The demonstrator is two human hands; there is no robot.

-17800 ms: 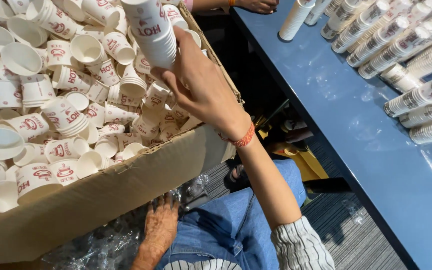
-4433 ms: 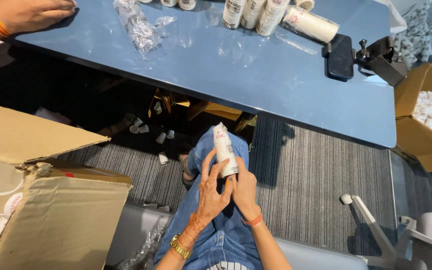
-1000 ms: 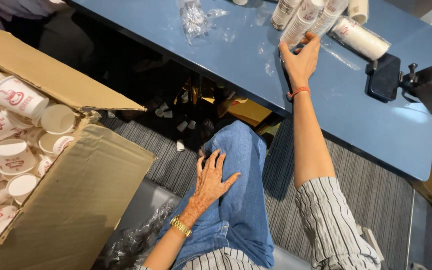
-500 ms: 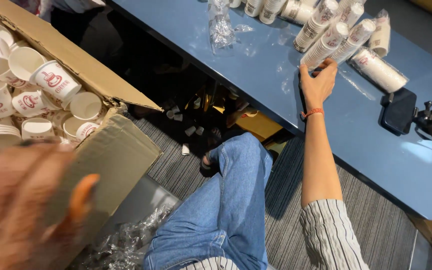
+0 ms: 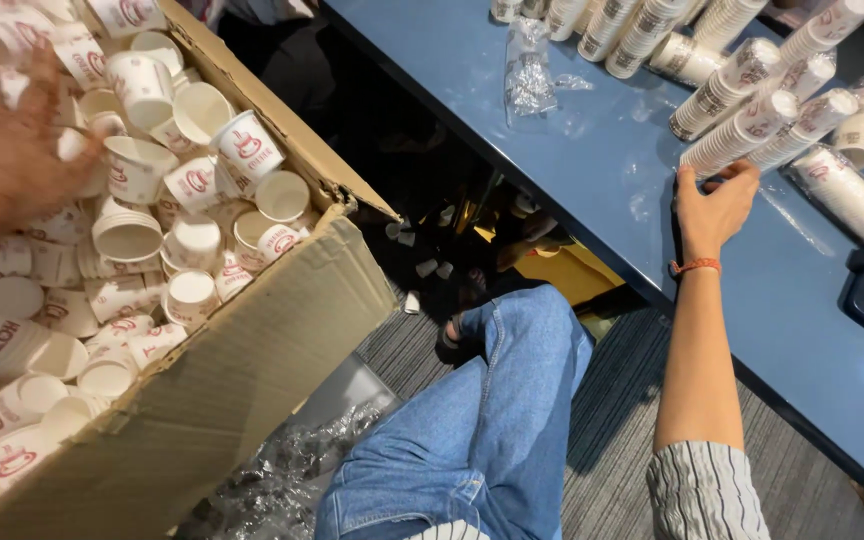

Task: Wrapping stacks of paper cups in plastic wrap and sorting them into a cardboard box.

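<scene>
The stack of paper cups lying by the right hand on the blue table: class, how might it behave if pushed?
The stack of paper cups lies on its side, so it may roll. Its nested paper looks light and may bend or separate.

You're working under bright, even overhead light. Pale glare patches sit on the blue table (image 5: 592, 170), and the crumpled plastic wrap (image 5: 530, 75) glints. Under the table it drops into deep shadow, details lost. Your left hand (image 5: 2, 150) is smeared by motion blur; your right hand (image 5: 712, 205) is sharp. Straight edges bow slightly toward the frame's borders.
</scene>
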